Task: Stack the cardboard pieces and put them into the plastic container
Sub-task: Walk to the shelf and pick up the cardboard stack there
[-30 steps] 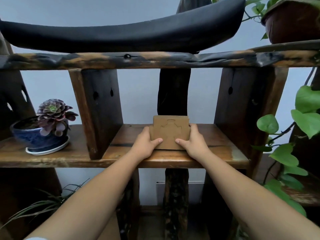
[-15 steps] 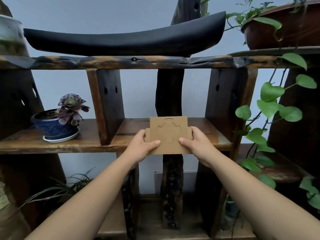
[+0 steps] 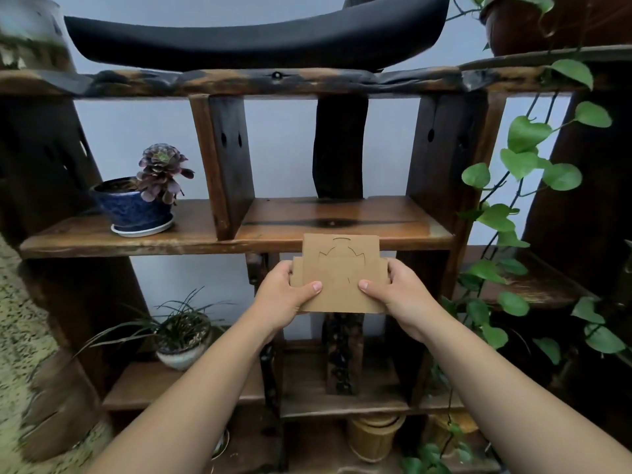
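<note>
Cardboard pieces (image 3: pixel 341 273) held as one stack in mid-air, just in front of & a bit below the front edge of the middle shelf (image 3: pixel 342 218), clear of the wood. Left hand (image 3: pixel 285 295) clamps the stack's left edge, thumb on the near face; right hand (image 3: pixel 398 294) does the same on the right edge. Stack roughly upright, face w/ cut-out pattern toward the camera; side layers stick out a little past the front piece.

Room: the shelf bay behind the stack is bare, walled by a post left & right. Open air below the hands, between the forearms.

Hard to tell: how many pieces are in the stack; fingers behind the card are hidden. No plastic container can be made out.

Around: blue pot w/ purple succulent (image 3: pixel 140 196) on the same shelf, far left, well apart. Grass-like plant in white pot (image 3: pixel 181 340) on the lower shelf, left. Vine leaves (image 3: pixel 526 165) hang down the right side, near the right forearm but not touching. Black curved object (image 3: pixel 256 39) on the top board.
</note>
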### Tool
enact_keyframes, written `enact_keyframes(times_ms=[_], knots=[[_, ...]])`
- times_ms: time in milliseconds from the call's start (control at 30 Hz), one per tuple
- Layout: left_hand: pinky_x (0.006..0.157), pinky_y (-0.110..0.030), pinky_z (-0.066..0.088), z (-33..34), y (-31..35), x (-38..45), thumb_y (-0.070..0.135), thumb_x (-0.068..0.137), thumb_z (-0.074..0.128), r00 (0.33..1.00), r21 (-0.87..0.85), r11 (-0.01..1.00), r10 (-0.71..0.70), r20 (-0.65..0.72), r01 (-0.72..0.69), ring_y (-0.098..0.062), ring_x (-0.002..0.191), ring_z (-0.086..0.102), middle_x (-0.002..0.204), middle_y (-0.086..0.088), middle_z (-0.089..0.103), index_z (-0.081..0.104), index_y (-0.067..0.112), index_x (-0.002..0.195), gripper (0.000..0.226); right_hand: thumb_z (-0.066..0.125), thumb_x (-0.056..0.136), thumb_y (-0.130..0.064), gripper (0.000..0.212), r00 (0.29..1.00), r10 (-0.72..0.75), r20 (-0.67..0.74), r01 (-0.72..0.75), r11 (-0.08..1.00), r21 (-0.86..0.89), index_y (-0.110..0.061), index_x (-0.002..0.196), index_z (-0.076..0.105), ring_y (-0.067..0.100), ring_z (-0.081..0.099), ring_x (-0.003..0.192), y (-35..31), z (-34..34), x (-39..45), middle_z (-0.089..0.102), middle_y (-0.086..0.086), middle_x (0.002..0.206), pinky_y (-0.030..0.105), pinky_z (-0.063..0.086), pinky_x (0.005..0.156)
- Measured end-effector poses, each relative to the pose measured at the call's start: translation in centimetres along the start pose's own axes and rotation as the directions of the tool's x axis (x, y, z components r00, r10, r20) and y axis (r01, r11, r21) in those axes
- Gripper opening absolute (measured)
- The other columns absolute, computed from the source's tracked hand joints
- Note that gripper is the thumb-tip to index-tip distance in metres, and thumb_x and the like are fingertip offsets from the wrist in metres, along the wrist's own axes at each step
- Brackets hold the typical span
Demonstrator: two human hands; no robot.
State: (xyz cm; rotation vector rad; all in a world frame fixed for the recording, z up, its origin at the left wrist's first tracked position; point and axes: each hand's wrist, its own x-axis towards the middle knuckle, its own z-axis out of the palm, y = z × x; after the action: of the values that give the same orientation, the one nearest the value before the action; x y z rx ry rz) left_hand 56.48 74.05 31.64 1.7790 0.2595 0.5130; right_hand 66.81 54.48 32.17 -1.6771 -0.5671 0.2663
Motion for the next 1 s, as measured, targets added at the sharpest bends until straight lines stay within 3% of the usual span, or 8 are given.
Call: enact_keyframes(times_ms=[100, 267, 433, 533, 700, 867, 933, 1000], knots=[[0.080, -0.033, 0.058, 0.3, -1.2, -1.2, 0.023, 0.082, 0.074, 0.999, 0.006, 0.999, -0.040, 0.005, 0.040, -0.011, 0.096, 0.067, 0.107, 0.004, 0.068, 0.055, 0.022, 0.111, 0.035, 0.074, 0.084, -0.022, 0.040, 1.000, 0.012, -0.024, -0.013, 0.999, -0.031, -0.020, 0.119, 0.054, 0.015, 0.064, 0.106, 1.1, 0.5, -1.3, 0.066, -0.002, 0.115, 0.042, 0.054, 0.094], [0.074, -0.026, 0.055, 0.6, -2.7, -2.8, 0.023, 0.082, 0.075, 0.996, 0.002, 0.996, -0.094, -0.002, 0.094, -0.010, 0.095, 0.067, 0.106, 0.005, 0.069, 0.056, 0.026, 0.105, 0.030, 0.074, 0.084, -0.020, 0.037, 0.999, 0.048, -0.016, -0.049, 0.997, -0.058, -0.021, 0.116, 0.055, 0.013, 0.064, 0.103, 2.4, 1.0, -2.5, 0.067, -0.002, 0.114, 0.037, 0.055, 0.090], [0.065, -0.025, 0.055, 0.4, -3.6, -4.3, 0.023, 0.082, 0.074, 0.988, 0.007, 0.988, -0.155, -0.027, 0.155, -0.012, 0.094, 0.067, 0.106, 0.003, 0.068, 0.056, 0.027, 0.101, 0.027, 0.072, 0.085, -0.021, 0.036, 0.993, 0.100, 0.061, -0.097, 0.994, -0.044, -0.022, 0.117, 0.056, 0.017, 0.064, 0.106, 3.7, 1.6, -3.0, 0.067, -0.003, 0.114, 0.044, 0.054, 0.093], [0.068, -0.028, 0.056, 0.0, -3.9, -5.6, 0.022, 0.082, 0.074, 0.980, 0.061, 0.980, -0.185, -0.067, 0.189, -0.014, 0.094, 0.066, 0.105, 0.001, 0.067, 0.056, 0.021, 0.105, 0.029, 0.072, 0.085, -0.021, 0.036, 0.984, 0.149, 0.101, -0.147, 0.989, -0.029, -0.021, 0.118, 0.057, 0.017, 0.064, 0.105, 4.6, 2.5, -3.3, 0.068, -0.003, 0.113, 0.042, 0.054, 0.092], [0.068, -0.020, 0.053, -0.7, -4.9, -8.4, 0.014, 0.082, 0.073, 0.958, 0.046, 0.970, -0.230, -0.172, 0.241, -0.013, 0.091, 0.065, 0.104, -0.003, 0.067, 0.057, 0.011, 0.108, 0.030, 0.073, 0.084, -0.016, 0.034, 0.968, 0.178, 0.180, -0.181, 0.983, 0.003, -0.020, 0.115, 0.057, 0.013, 0.066, 0.100, 5.9, 4.5, -3.7, 0.069, -0.002, 0.112, 0.033, 0.055, 0.084], [0.064, -0.032, 0.059, -3.0, -6.3, -13.1, 0.009, 0.084, 0.071, 0.885, -0.020, 0.930, -0.356, -0.300, 0.367, -0.019, 0.087, 0.066, 0.103, -0.008, 0.065, 0.055, 0.008, 0.109, 0.030, 0.072, 0.084, -0.012, 0.031, 0.910, 0.220, 0.352, -0.225, 0.974, -0.028, -0.016, 0.112, 0.058, 0.021, 0.065, 0.103, 7.4, 8.9, -4.4, 0.069, 0.003, 0.111, 0.043, 0.054, 0.089], [0.059, -0.026, 0.058, -4.1, -7.2, -15.3, 0.008, 0.083, 0.072, 0.860, -0.033, 0.923, -0.370, -0.352, 0.384, -0.013, 0.080, 0.066, 0.100, -0.006, 0.066, 0.056, 0.011, 0.104, 0.026, 0.072, 0.085, -0.012, 0.029, 0.884, 0.232, 0.407, -0.239, 0.970, -0.036, -0.019, 0.109, 0.058, 0.021, 0.065, 0.103, 7.8, 10.8, -5.4, 0.068, 0.002, 0.111, 0.041, 0.056, 0.084], [0.066, -0.029, 0.059, -5.2, -7.8, -17.7, 0.008, 0.082, 0.072, 0.827, -0.046, 0.913, -0.387, -0.408, 0.404, -0.016, 0.083, 0.068, 0.101, -0.008, 0.068, 0.058, 0.015, 0.098, 0.022, 0.071, 0.086, -0.012, 0.026, 0.850, 0.246, 0.465, -0.256, 0.966, -0.043, -0.023, 0.106, 0.057, 0.019, 0.066, 0.100, 7.8, 12.8, -6.6, 0.068, 0.000, 0.109, 0.037, 0.058, 0.072]])
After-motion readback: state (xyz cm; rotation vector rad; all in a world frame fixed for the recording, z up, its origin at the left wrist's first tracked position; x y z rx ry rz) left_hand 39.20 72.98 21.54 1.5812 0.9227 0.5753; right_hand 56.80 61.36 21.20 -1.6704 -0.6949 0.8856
